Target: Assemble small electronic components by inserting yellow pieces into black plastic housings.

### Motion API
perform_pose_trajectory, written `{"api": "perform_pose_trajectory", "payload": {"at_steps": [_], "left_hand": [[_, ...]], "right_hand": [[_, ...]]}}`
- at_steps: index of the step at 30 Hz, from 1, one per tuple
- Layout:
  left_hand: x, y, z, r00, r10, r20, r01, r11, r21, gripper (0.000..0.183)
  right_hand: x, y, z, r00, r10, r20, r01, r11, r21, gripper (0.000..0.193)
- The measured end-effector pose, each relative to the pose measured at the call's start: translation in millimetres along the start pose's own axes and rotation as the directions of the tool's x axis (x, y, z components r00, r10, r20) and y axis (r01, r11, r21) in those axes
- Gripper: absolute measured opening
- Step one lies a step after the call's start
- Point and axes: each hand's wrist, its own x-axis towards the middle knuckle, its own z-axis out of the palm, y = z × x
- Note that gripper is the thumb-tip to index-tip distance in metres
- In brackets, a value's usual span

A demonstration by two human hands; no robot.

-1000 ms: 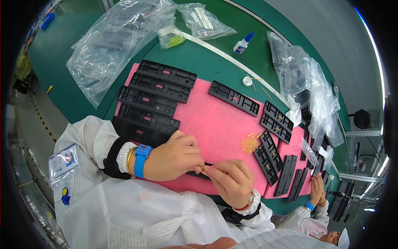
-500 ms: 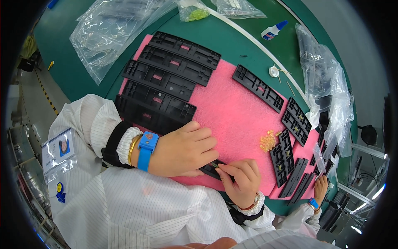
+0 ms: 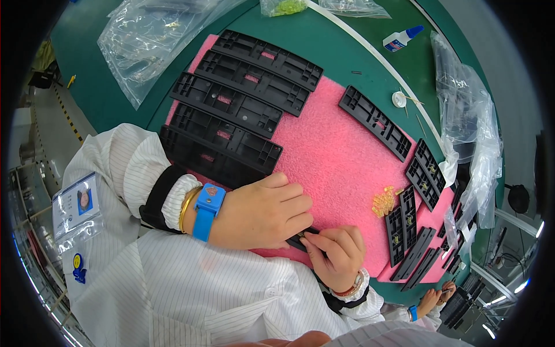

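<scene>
My left hand (image 3: 263,214) is closed, its fingers curled over one end of a black plastic strip (image 3: 297,242) at the front edge of the pink foam mat (image 3: 329,156). Most of that strip is hidden under my hands. With thumb and forefinger pinched together, my right hand (image 3: 338,257) works at the strip's upper face; anything between those fingertips is too small to make out. Just beyond my left hand lies a stack of wide black plastic panels (image 3: 231,104), overlapping in rows. To the right of my hands is a small heap of yellowish clear pieces (image 3: 384,202).
Narrower black ribbed parts (image 3: 376,122) lie across the mat's right side. A glue bottle (image 3: 403,39) with a blue cap and a small white cup (image 3: 399,99) with sticks stand farther back. Clear plastic bags (image 3: 144,46) line the far edges. A co-worker's hands (image 3: 433,298) are at lower right.
My view has shifted slightly, moving the mat and parts right in the picture. Both my hands stay at the strip. The co-worker's hand has left the parts, and two hands now show together lower down.
</scene>
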Motion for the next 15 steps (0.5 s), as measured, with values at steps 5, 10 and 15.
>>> {"api": "perform_pose_trajectory", "payload": {"at_steps": [5,10,15], "left_hand": [[-0.6,0.5,1.5,1.000,-0.002,-0.014,0.002,1.000,0.005,0.052],[2.0,0.5,1.4,1.000,0.023,0.013,-0.023,1.000,0.005,0.051],[0.9,0.6,2.6,1.000,0.020,-0.003,-0.020,1.000,-0.001,0.050]], "right_hand": [[-1.3,0.6,0.4,1.000,-0.021,0.014,0.021,1.000,-0.016,0.029],[-3.1,2.0,1.4,0.996,-0.084,-0.010,0.083,0.993,-0.080,0.030],[-1.4,2.0,2.7,0.995,-0.097,-0.005,0.096,0.991,-0.096,0.031]]}}
